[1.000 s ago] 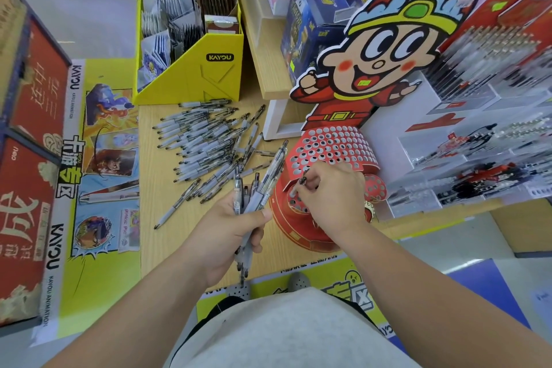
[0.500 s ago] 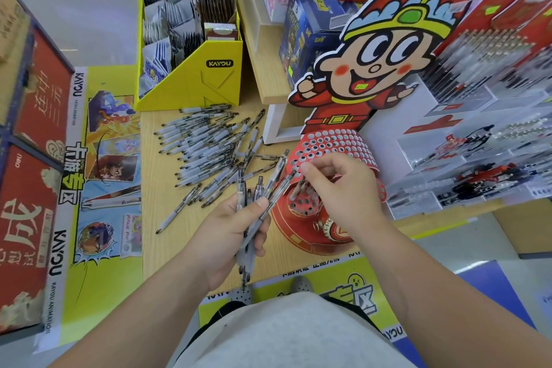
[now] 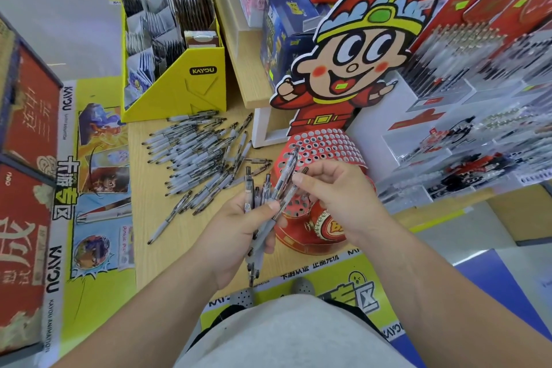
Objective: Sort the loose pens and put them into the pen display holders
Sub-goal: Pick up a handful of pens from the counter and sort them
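Pen bundle (image 3: 259,219) gripped in left hand (image 3: 236,236); right hand (image 3: 336,199) fingers pinch one pen (image 3: 289,172). Draw it out straight, seat upright in red perforated holder (image 3: 324,145).

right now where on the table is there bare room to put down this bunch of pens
Bare table at front left, between poster, pen pile and left hand; one stray pen crosses it. Crowded: the pile behind, the red holder at right.

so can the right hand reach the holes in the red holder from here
Probably yes: the right hand is above the red holder, pinching a pen from the bundle in the left hand, with nothing between it and the holes.
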### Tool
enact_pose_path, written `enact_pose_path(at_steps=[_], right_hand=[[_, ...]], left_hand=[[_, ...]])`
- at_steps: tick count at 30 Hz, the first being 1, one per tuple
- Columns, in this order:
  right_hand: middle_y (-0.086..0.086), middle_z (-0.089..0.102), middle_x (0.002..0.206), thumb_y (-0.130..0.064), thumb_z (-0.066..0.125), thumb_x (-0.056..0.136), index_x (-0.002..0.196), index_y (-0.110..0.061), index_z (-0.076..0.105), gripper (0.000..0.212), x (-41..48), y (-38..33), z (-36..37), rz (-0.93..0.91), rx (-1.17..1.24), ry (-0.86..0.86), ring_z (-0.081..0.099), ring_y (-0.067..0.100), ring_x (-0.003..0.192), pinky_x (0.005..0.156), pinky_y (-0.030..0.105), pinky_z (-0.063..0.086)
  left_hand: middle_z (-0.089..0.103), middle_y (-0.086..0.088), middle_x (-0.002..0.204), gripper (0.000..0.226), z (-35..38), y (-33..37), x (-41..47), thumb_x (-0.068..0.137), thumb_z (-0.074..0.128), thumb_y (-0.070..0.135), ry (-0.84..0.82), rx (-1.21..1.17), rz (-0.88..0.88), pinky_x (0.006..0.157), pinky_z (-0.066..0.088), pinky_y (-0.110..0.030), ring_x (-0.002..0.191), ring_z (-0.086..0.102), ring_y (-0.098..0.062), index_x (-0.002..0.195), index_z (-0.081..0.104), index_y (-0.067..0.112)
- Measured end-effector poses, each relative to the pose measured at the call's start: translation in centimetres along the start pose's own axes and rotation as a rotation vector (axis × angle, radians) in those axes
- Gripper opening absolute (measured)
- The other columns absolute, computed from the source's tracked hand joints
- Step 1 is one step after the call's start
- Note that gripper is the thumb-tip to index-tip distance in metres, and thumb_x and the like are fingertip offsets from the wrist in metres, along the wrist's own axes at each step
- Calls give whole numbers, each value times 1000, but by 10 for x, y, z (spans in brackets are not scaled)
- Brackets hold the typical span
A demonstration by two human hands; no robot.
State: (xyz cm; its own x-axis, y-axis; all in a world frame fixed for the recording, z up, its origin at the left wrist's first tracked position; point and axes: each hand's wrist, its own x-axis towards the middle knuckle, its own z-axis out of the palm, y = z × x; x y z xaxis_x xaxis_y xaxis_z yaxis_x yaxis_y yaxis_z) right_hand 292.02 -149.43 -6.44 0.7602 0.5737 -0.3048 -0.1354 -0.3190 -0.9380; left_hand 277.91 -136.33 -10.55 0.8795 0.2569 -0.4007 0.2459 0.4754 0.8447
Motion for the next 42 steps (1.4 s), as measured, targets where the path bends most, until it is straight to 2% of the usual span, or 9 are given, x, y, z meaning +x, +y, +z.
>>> enact_pose_path(at_steps=[6,13,19,23,27,29,35,39,42], right_hand=[[1,75,74,-18,78,85,77,-27,78,12,-1,-2,-5,-14,75,10,60,2,58,51,12,45],[4,74,74,-16,78,85,79,-17,77,6,0,-1,-12,13,63,32,63,8,62,51,16,45],[-1,74,73,-14,78,85,87,-18,75,4,9,-5,-43,-20,61,156,64,6,62,51,14,44],[-7,73,75,-19,80,83,87,-30,76,13,16,3,-52,-160,-220,211,64,5,66,62,17,47],[-26,68,83,-22,78,85,85,-44,67,25,17,18,-46,-262,-537,178,64,-3,80,68,5,43],[-23,68,81,-22,76,86,93,-42,68,22,16,25,-43,-290,-602,162,63,-5,83,71,6,43],[-7,71,90,-21,77,86,107,-26,75,21,17,34,-35,-318,-740,125,64,10,88,85,38,55],[-10,69,96,-25,78,85,107,-26,75,22,19,37,-31,-332,-807,98,61,14,99,90,38,52],[-5,65,107,-24,80,84,107,-21,77,23,21,38,-29,-375,-871,114,57,17,107,93,30,45]], left_hand=[[71,-8,80,11,3,1,3,97,66,22,55,37,3,56,52,-31,57,54,-20,102,63,12],[72,-12,86,9,5,-2,5,97,68,20,128,-1,-33,57,53,-31,62,62,-20,105,66,18],[68,-9,81,16,-12,-9,7,97,66,19,280,-47,-65,54,50,-34,61,60,-21,108,61,7],[55,-3,69,31,-15,-15,6,96,68,22,294,-44,-89,53,49,-32,55,51,-20,119,58,3],[53,-3,71,38,-13,-18,4,99,65,26,247,-16,-53,56,48,-34,57,49,-20,122,54,-2],[53,-3,72,39,-13,-18,4,98,64,29,236,-50,-50,56,48,-33,57,49,-19,124,56,2],[54,-5,74,27,-20,-20,6,97,67,29,229,-114,-67,55,49,-34,56,49,-20,118,66,12],[55,-4,73,35,-23,-24,9,93,72,30,227,-103,-69,55,50,-32,56,50,-20,118,63,7],[55,-4,72,43,-25,-25,9,81,73,37,220,-96,-74,56,50,-31,56,51,-19,113,65,10]])
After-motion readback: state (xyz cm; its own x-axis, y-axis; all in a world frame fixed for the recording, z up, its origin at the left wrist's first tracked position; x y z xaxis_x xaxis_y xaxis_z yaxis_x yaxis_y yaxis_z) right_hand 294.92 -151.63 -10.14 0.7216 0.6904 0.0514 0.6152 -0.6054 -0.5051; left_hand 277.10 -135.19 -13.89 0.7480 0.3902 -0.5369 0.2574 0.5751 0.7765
